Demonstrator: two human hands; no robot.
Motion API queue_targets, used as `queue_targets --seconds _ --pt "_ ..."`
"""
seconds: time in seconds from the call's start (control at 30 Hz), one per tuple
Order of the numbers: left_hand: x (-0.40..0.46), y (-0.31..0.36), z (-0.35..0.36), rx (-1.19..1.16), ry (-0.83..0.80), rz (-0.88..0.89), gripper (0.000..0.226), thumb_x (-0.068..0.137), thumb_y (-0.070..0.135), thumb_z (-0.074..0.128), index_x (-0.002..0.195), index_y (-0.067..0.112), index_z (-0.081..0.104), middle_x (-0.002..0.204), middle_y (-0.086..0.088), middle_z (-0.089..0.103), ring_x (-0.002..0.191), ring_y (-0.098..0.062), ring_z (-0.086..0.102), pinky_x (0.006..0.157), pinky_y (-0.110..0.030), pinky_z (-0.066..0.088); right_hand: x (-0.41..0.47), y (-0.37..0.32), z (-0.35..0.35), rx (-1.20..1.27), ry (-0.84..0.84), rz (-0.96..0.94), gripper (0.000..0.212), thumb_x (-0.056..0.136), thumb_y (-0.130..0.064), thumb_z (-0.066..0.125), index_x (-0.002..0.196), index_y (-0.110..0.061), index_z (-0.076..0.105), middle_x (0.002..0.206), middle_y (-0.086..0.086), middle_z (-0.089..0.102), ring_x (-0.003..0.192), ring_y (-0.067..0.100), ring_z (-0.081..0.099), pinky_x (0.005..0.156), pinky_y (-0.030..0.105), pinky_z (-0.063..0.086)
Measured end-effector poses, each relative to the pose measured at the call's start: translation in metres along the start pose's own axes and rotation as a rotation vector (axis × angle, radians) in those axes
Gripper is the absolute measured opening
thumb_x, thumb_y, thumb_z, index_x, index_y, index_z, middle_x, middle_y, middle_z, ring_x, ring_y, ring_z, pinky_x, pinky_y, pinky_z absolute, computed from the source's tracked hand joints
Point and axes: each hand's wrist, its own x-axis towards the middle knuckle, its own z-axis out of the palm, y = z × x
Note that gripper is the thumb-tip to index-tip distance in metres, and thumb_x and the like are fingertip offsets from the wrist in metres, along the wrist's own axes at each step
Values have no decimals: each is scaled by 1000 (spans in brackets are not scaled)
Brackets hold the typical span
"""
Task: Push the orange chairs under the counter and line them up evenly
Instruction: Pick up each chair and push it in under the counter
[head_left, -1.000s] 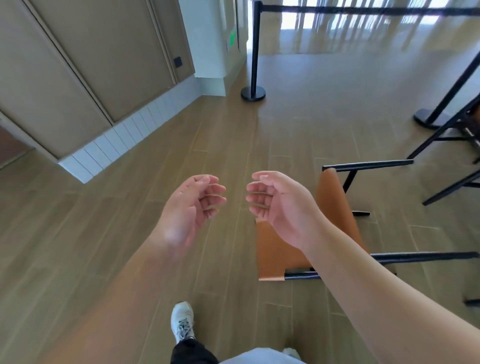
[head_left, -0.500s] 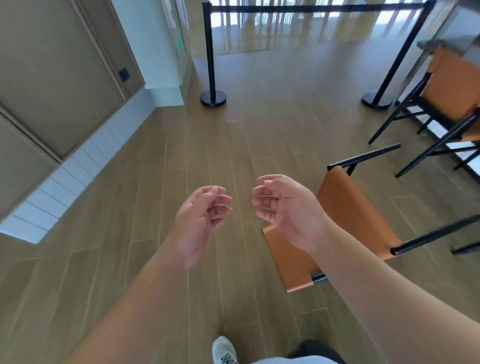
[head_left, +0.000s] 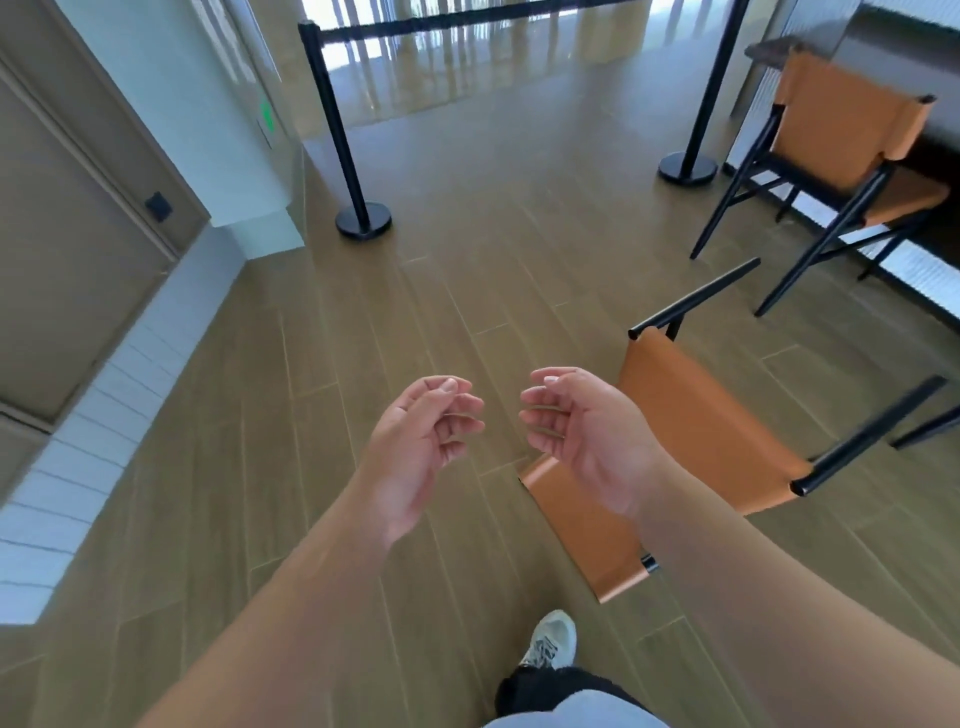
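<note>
An orange chair (head_left: 696, 421) with black armrests stands on the wooden floor just right of centre, pulled away from the counter. A second orange chair (head_left: 852, 130) stands at the upper right, its seat partly under the dark counter (head_left: 893, 31). My left hand (head_left: 421, 447) and my right hand (head_left: 582, 431) hover side by side in front of me, palms facing each other, fingers loosely curled and holding nothing. My right hand is above the near chair's back edge without touching it.
Two black barrier posts (head_left: 358, 218) (head_left: 688, 166) joined by a belt stand across the far floor. A beige wall with white tiled base (head_left: 104, 395) runs along the left. My shoe (head_left: 550, 639) is at the bottom.
The view has swung right: the second chair and the counter have come into sight, and the barrier posts moved left. Both hands keep the same loose pose.
</note>
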Motion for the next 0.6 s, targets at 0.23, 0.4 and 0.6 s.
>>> queue_targets --seconds 0.23,0.4,0.6 --pt "65 29 5 58 2 -14 18 86 33 58 96 21 66 88 -2 70 75 -14 64 67 -30 42 53 -32 -10 84 48 -39 17 96 -7 48 109 -7 60 87 9 65 75 22 60 75 38 47" --pt "110 29 46 107 -117 -50 15 97 25 53 93 23 68 88 -2 71 74 -13 65 67 -30 43 60 -53 -43 110 155 -84 18 98 -8 47 109 -6 61 85 7 67 76 21 62 72 35 51" --pt "171 20 95 129 -320 -149 14 84 33 60 87 26 72 89 -3 72 75 -15 66 64 -26 48 73 -61 -81 139 338 -135 20 97 -11 47 108 -10 64 84 4 71 77 18 66 78 38 52"
